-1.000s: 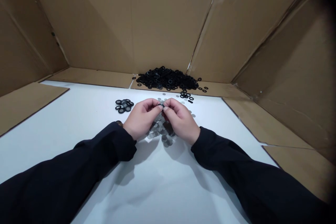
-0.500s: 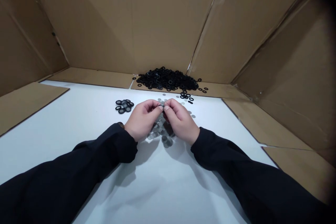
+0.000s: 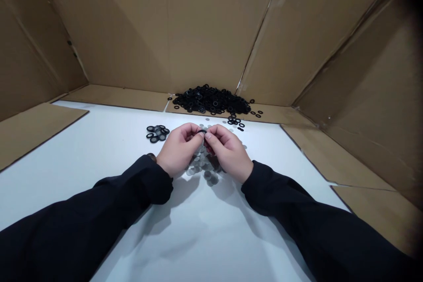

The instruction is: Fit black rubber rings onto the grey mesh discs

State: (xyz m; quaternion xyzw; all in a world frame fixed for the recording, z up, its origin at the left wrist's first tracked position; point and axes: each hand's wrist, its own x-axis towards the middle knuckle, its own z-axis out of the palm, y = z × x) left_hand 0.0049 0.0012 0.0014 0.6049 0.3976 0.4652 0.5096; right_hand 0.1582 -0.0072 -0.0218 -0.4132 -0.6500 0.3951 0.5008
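Observation:
My left hand (image 3: 180, 147) and my right hand (image 3: 229, 149) meet above the middle of the white table, thumbs and fingers pinched together. Between the fingertips is a black rubber ring (image 3: 202, 131), held from both sides and partly covered by the fingers. Whether a disc sits inside it, I cannot tell. Under the hands lies a loose spread of small round grey mesh discs (image 3: 198, 163), with a few stacked discs (image 3: 210, 178) nearer me. To the left of my left hand is a small group of black rings with grey discs in them (image 3: 157, 133).
A large heap of black rings (image 3: 211, 99) rests on the cardboard strip at the back. Several loose rings (image 3: 234, 121) lie in front of its right side. Cardboard walls (image 3: 211, 26) enclose the white table (image 3: 214, 238) at the back and sides.
The hands stay nearly in place. The black ring between the fingertips now shows more clearly, turned more toward me.

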